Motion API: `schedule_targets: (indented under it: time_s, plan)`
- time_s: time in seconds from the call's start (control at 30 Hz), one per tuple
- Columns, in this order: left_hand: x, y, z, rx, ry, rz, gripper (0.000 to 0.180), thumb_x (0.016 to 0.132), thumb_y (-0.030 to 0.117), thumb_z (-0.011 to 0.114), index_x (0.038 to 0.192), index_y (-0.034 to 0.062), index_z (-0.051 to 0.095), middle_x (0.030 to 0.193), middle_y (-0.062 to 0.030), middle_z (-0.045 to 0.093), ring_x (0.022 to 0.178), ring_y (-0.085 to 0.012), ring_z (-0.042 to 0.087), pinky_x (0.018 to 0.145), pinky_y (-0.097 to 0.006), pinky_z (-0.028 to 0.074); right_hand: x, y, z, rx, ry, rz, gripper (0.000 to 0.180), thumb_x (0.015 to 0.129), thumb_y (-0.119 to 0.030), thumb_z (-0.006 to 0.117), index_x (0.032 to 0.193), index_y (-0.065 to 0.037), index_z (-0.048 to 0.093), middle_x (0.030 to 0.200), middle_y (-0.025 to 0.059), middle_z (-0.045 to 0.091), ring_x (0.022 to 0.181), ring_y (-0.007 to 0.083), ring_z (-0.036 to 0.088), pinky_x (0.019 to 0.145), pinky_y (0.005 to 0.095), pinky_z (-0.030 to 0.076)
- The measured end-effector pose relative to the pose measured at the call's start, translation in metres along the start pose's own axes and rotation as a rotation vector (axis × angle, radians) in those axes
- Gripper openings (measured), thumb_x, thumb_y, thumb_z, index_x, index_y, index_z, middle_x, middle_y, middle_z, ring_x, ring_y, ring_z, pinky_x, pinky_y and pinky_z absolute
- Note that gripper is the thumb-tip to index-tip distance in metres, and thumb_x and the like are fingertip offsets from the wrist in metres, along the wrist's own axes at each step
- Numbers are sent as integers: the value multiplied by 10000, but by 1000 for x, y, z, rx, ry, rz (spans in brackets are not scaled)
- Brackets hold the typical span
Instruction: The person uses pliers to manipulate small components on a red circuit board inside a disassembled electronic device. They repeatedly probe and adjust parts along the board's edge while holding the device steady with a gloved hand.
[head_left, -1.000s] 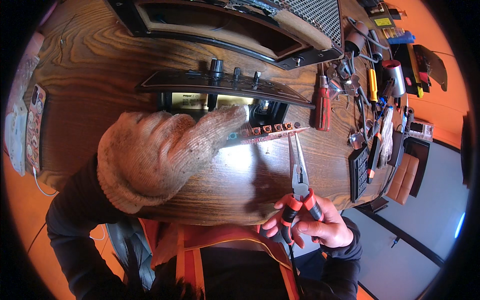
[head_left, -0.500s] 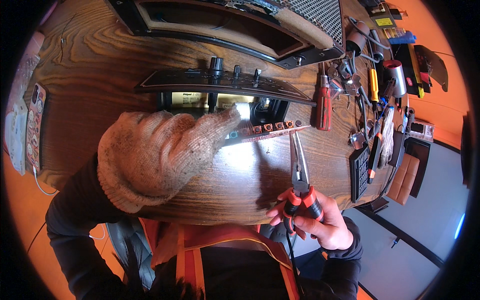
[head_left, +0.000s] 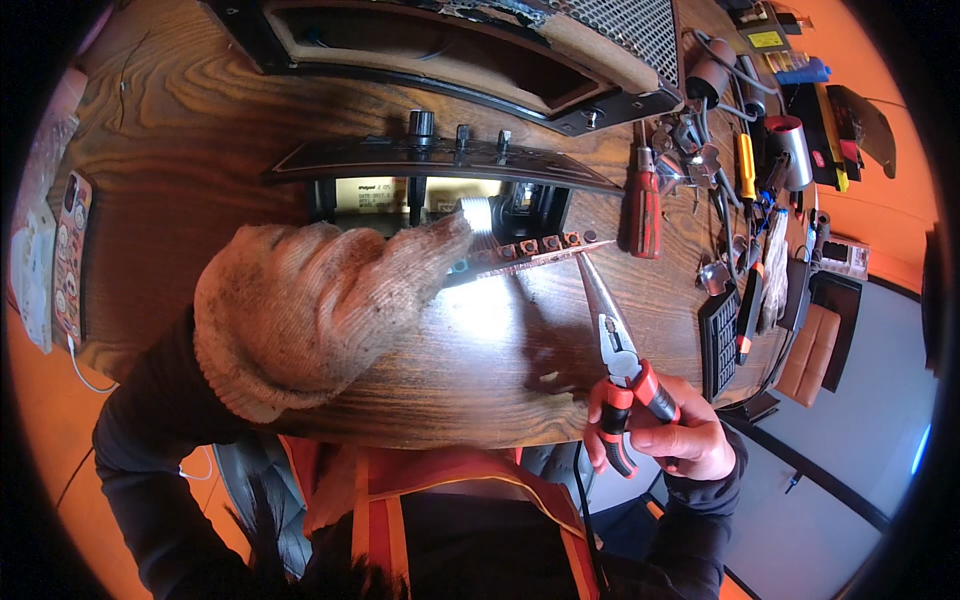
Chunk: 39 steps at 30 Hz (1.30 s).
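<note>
Steel pliers (head_left: pixel 621 364) at board (head_left: pixel 532 257) edge (roomy tabletop (head_left: pixel 450 385))

We are seeing a hard white glare (head_left: pixel 485 315) washing out a patch of the wooden table (head_left: pixel 160 230) just beside the gloved left hand (head_left: pixel 310 310) – a dark shadow (head_left: pixel 545 340) is streaking the wood to its right. The pliers (head_left: pixel 606 315) are glinting along their metal, while the dark clothing (head_left: pixel 460 550) at the lower edge is losing detail in the dimness. At far right a bluish-white strip (head_left: pixel 919 450) is glowing. The fisheye is bending straight edges toward a black rim – and small print on the yellow label (head_left: pixel 375 194) is blurring
</note>
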<state>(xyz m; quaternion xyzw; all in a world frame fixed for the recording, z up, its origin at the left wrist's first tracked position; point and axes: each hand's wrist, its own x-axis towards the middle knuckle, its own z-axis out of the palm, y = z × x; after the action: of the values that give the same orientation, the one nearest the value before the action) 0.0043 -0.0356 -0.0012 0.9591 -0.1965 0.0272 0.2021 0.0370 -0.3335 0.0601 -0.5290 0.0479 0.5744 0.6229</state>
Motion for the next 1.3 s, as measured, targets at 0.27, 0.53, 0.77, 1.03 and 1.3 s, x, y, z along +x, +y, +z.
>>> schedule_targets:
  time_s: [0.27, 0.53, 0.77, 1.03, 1.3]
  plan:
    - [0, 1, 0, 4, 1, 3, 490, 694, 263, 745, 1132, 88, 609, 890, -76, 673, 701, -217, 643, 610, -345, 509, 11, 5, 1, -14, 57, -13, 302, 790, -67, 587, 1060, 23, 486, 810, 101, 567, 717, 147, 543, 599, 228, 410]
    - [-6, -6, -8, 121, -81, 110, 481, 680, 176, 741, 1135, 97, 607, 975, -42, 668, 682, -201, 621, 581, -339, 484, 16, 3, -3, -840, 247, -166, 168, 819, -91, 640, 936, -3, 557, 791, 66, 551, 676, 122, 532, 621, 247, 430]
    - [3, 0, -17, -295, -38, 55, 580, 635, 163, 780, 1166, 52, 571, 978, -112, 658, 782, -242, 657, 667, -361, 513, 26, 8, -8, -1217, 475, -539, 218, 710, 21, 585, 924, 22, 547, 761, 123, 540, 646, 266, 555, 626, 299, 444]
    - [9, 5, -24, -456, -28, -57, 594, 634, 144, 781, 1161, -5, 552, 977, -162, 650, 838, -283, 665, 750, -356, 529, 29, 3, -9, -1375, 585, -685, 407, 570, 7, 612, 971, 29, 548, 827, 161, 543, 721, 334, 569, 665, 333, 480]
    - [6, 7, -21, -310, -127, -98, 546, 643, 152, 777, 1130, 10, 573, 890, -149, 661, 776, -285, 668, 695, -362, 535, 4, 0, 3, -660, 172, -349, 202, 854, -131, 588, 951, 38, 538, 891, 156, 627, 787, 216, 621, 706, 290, 478]
